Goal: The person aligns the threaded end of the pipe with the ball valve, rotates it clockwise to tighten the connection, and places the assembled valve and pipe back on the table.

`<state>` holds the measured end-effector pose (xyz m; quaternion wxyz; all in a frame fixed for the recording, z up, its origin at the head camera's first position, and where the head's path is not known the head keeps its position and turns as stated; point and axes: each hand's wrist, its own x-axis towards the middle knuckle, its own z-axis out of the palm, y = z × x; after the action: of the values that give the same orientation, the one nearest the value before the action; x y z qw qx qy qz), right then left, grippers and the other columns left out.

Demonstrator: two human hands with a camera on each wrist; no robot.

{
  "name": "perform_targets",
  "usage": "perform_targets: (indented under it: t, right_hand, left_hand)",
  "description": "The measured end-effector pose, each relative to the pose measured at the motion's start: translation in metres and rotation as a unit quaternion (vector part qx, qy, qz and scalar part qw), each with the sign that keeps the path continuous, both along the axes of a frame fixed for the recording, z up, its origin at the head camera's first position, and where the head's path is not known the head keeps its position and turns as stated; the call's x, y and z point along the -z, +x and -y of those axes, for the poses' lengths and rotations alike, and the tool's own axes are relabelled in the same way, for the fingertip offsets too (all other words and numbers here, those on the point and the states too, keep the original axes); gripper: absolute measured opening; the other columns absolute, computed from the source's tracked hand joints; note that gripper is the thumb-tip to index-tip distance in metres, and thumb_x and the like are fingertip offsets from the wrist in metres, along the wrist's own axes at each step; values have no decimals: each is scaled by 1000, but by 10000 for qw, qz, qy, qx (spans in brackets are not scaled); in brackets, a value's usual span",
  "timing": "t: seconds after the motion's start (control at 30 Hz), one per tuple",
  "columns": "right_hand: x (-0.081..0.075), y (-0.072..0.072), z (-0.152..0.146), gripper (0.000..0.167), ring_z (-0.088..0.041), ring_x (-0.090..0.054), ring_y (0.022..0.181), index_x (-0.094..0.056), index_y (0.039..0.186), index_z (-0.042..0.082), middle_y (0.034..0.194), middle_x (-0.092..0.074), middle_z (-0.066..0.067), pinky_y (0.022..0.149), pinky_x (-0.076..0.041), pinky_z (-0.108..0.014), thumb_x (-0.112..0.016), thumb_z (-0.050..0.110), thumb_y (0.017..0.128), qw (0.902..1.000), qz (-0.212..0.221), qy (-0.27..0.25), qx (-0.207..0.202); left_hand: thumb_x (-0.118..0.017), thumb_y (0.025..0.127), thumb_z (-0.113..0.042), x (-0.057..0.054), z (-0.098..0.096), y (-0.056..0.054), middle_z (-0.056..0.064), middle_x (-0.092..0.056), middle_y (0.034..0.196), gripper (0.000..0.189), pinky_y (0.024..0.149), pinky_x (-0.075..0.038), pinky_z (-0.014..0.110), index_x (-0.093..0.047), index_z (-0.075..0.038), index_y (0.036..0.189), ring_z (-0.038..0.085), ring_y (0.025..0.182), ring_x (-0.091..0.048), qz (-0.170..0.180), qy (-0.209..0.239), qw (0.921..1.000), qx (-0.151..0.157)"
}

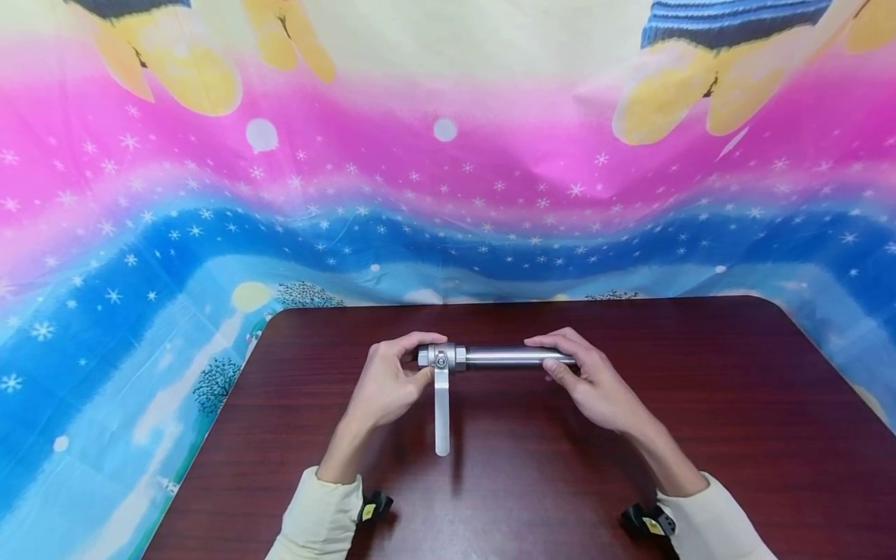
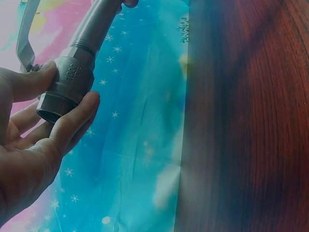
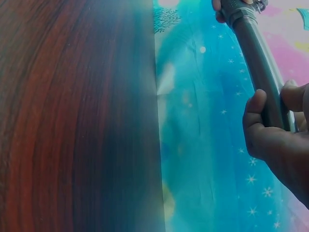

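A metal ball valve (image 1: 441,357) with a long flat lever handle (image 1: 442,412) is joined to a shiny steel pipe (image 1: 500,358). Both are held level above the table. My left hand (image 1: 388,381) grips the valve body at its left end, thumb and fingers on opposite sides. In the left wrist view the open hex end of the valve (image 2: 54,107) faces outward, and threads show where the pipe (image 2: 94,29) enters. My right hand (image 1: 591,381) holds the pipe near its far right end, which the fingers partly hide. The lever points toward me.
Beneath lies a dark red-brown wooden table (image 1: 700,350) with rounded back corners. A printed cloth (image 1: 448,194) with snowflakes hangs behind and around it. Black wrist devices (image 1: 376,506) are worn at both cream sleeves (image 1: 318,513).
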<state>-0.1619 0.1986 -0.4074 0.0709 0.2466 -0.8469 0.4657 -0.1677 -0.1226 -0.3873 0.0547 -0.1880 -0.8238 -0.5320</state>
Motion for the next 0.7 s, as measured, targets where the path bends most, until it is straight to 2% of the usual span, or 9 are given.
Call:
perform_targets:
  t: [0.13, 0.23, 0.4, 0.7]
  right_hand:
    - [0, 2, 1, 39, -10, -56, 113, -66, 139, 19, 135, -61, -4, 90, -47, -20, -65, 2, 104, 10000, -24, 5, 48]
    - [0, 3, 3, 42, -5, -51, 120, -67, 136, 15, 137, -59, -5, 93, -44, -15, -68, -5, 99, 9999, -137, -96, 41]
    - [1, 2, 4, 43, -3, -51, 122, -70, 129, 14, 133, -60, -4, 96, -42, -11, -70, -12, 95, 9994, -264, -231, 57]
    - [0, 1, 3, 45, -8, -56, 117, -71, 130, 18, 133, -63, -3, 90, -47, -15, -70, -11, 95, 9995, -229, -153, 162]
  left_hand:
    - [-71, 86, 12, 0, 0, 0, 17, -77, 110, 45, 76, -61, 23, -77, -8, 126, 18, 83, -73, 24, -12, 10000, -26]
    - [-71, 87, 12, 0, 0, 0, 17, -77, 109, 45, 75, -61, 23, -78, -9, 125, 18, 83, -73, 25, -31, 10000, -51]
    - [-71, 86, 13, 1, -1, -1, 19, -77, 109, 44, 75, -61, 24, -77, -7, 125, 18, 83, -72, -26, -76, 10000, -37]
    - [-72, 87, 13, 1, -1, -2, 19, -77, 109, 43, 75, -61, 23, -77, -5, 125, 19, 84, -73, -20, -65, 10000, -28]
